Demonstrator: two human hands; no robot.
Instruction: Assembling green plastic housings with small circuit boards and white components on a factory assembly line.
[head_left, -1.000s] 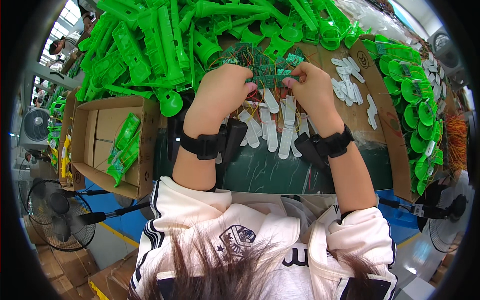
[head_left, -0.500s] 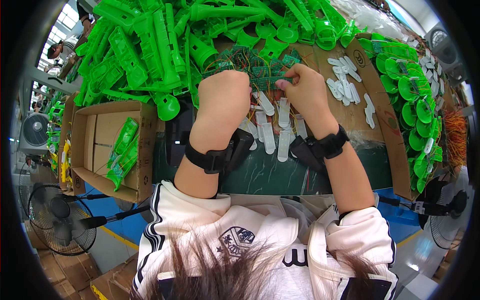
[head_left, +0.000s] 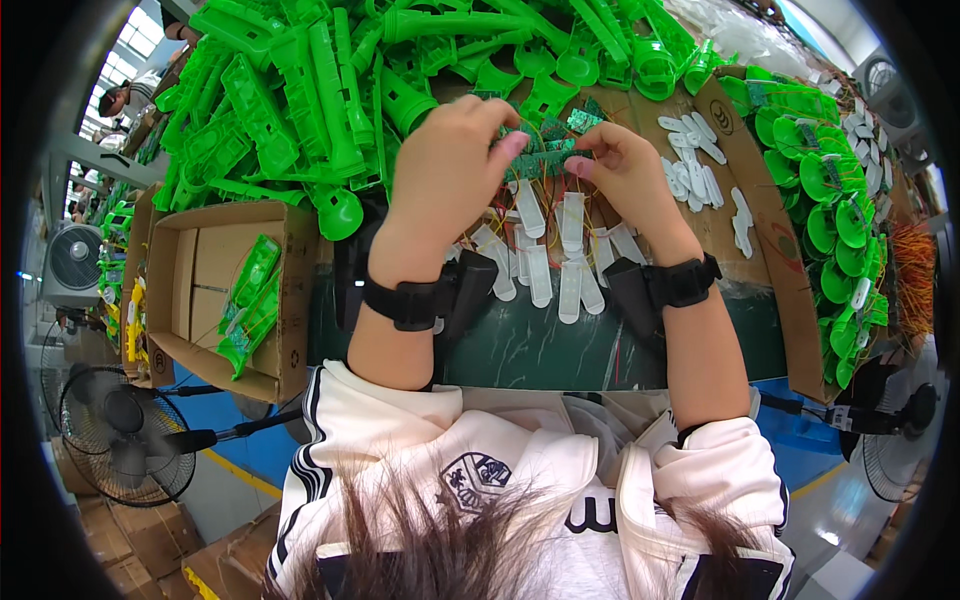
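Two hands on little green boards

Left hand [head_left: 455,160] and right hand [head_left: 625,170] both pinch small green circuit boards [head_left: 545,155], far on the table; hold gently, don't pull the thin wires [head_left: 560,195].

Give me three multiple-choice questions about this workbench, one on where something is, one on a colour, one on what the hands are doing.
1. Where is the open cardboard box?
A. To the person's left
B. To the person's right
C. Behind the green heap

2. What colour are the big moulded plastic parts heaped at the far side of the bench?
A. Red
B. Green
C. White

3. What are the left hand and right hand doing?
A. Resting flat on the bench
B. Both holding one small wired circuit board
C. Lifting the box

Answers: 1 A, it sits at the left edge; 2 B, all bright green; 3 B, fingertips pinch it between them.
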